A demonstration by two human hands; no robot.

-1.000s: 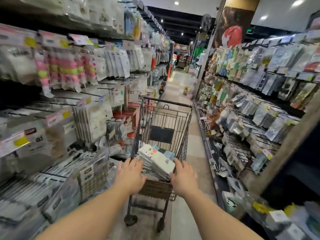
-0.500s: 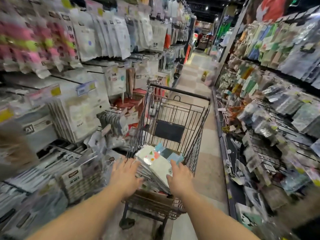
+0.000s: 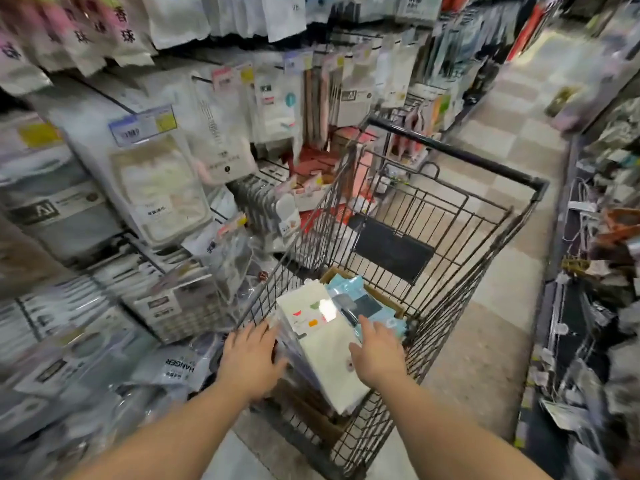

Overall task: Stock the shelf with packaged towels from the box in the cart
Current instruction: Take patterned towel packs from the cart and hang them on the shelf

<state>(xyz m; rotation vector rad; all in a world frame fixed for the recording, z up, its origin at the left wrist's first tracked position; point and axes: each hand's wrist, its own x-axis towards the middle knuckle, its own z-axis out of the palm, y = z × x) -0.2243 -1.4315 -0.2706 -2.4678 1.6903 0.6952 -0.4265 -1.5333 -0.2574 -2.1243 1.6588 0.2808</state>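
A stack of white packaged towels (image 3: 322, 344), glossy with small coloured marks, lies in the cart (image 3: 450, 237), long axis running 5 to 11 o'clock. The left hand (image 3: 251, 362) and right hand (image 3: 377, 351), fingers straight, flank it at 9 and 3 o'clock.

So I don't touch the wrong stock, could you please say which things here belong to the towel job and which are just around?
Job: white plastic-wrapped towel packs; brown cardboard box; black wire cart; left hand; right hand.

Around: white hanger packet; hanging cream cloth pack.
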